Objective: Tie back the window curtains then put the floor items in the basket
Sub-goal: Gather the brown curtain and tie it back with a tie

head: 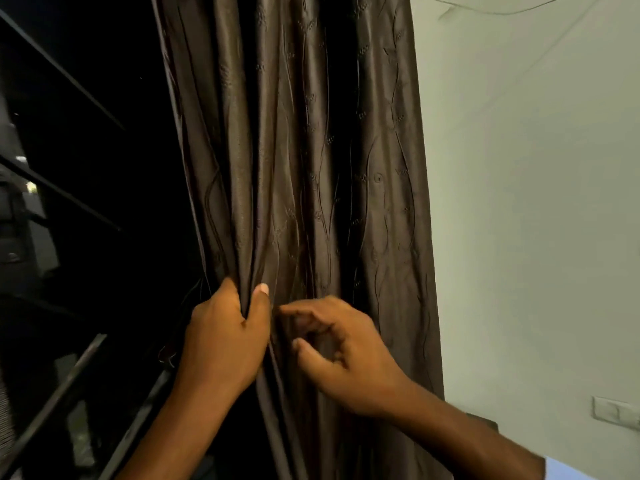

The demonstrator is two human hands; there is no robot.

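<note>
A dark brown curtain (304, 161) with an embroidered leaf pattern hangs in gathered folds down the middle of the view. My left hand (225, 337) grips the curtain's left edge, thumb up over a fold and fingers wrapped behind the fabric. My right hand (343, 351) is just to its right, in front of the cloth, with fingers loosely curled and reaching toward the same fold; I cannot tell whether it pinches any fabric. No tie-back, basket or floor items are visible.
A dark window (86, 168) with slanted metal bars (59, 393) fills the left side. A pale wall (536, 202) lies to the right, with a white switch plate (616, 412) low down and a thin wire (498, 11) near the top.
</note>
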